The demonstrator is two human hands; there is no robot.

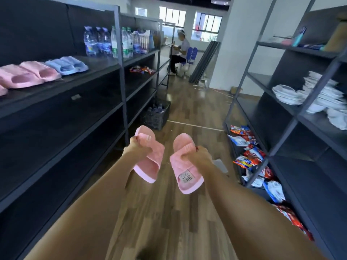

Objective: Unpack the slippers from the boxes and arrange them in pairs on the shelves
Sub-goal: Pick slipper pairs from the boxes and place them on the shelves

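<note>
Aisle of wood-plank floor (165,222) between two dark metal shelving units, seen from head height, blurred at the edges. Two bare arms stretched forward over the floor, hands apart. Left hand (138,150) curled tight round the strap of a pink slipper (150,164). Right hand (199,155) curled round the strap of a second pink slipper (183,142), with a barcode label (186,176) on its insole. Both slippers held in the air, touching no shelf.

On the left shelving unit (120,76), upper shelf: pink pair (28,75) side by side, blue pair (67,65) just beside it, upright water bottles (109,42) further along. Black crate (155,115) on the floor near the unit's far end.

On the right shelving unit (293,128): stacked white dishes (319,96), bright snack packets (247,156) on the bottom shelf.

Beyond: white pillar (234,44), windows (187,17), seated person (180,51).
</note>
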